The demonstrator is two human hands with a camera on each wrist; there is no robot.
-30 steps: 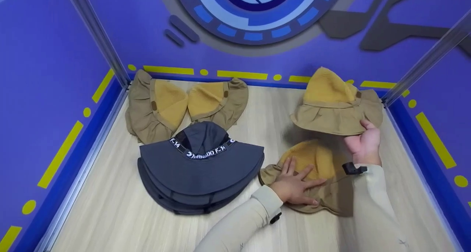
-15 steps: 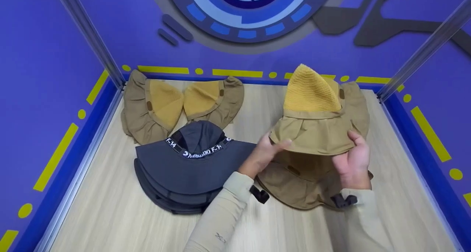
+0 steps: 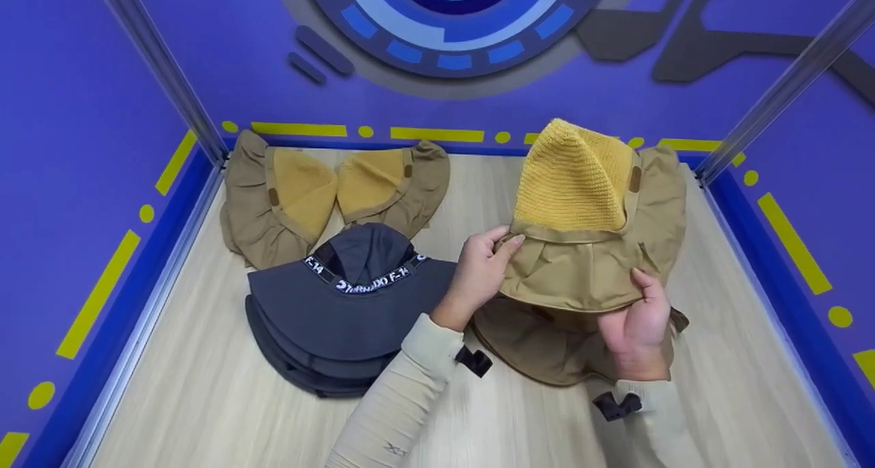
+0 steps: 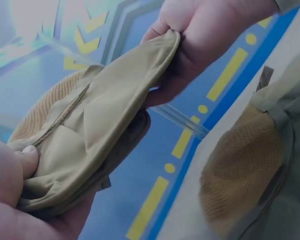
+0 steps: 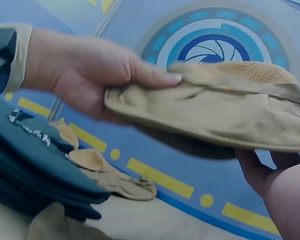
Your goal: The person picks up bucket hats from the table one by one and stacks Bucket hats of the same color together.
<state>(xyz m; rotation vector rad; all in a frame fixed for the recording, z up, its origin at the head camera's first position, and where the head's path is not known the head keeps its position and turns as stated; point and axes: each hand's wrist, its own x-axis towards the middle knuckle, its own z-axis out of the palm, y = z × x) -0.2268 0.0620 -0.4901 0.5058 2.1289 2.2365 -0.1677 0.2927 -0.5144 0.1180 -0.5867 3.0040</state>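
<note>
Both hands hold a tan sun hat point(image 3: 571, 266) with a yellow knitted crown, raised over the table. The left hand point(image 3: 478, 266) pinches its left side near the crown seam, thumb on top. At the lower right, the right hand point(image 3: 639, 328) grips the brim with the thumb over it and the other fingers underneath. In the left wrist view the hat point(image 4: 107, 110) stretches between the two hands, its edge doubled. The right wrist view shows the brim point(image 5: 215, 117) side-on. Under it, another tan hat point(image 3: 554, 348) lies on the table, its crown mostly hidden.
Left of the hands sits a stack of dark grey brimmed hats point(image 3: 355, 318) with lettered bands. Folded tan hats point(image 3: 249, 201) point(image 3: 427, 188) lie along the back left. Purple-blue panels point(image 3: 82, 113) and metal posts point(image 3: 157, 72) enclose the wooden table point(image 3: 225, 420).
The left hand has left the hat on the table and taken hold of the raised hat's left side. The right hand has brought that hat left and nearer, over the lying one.
</note>
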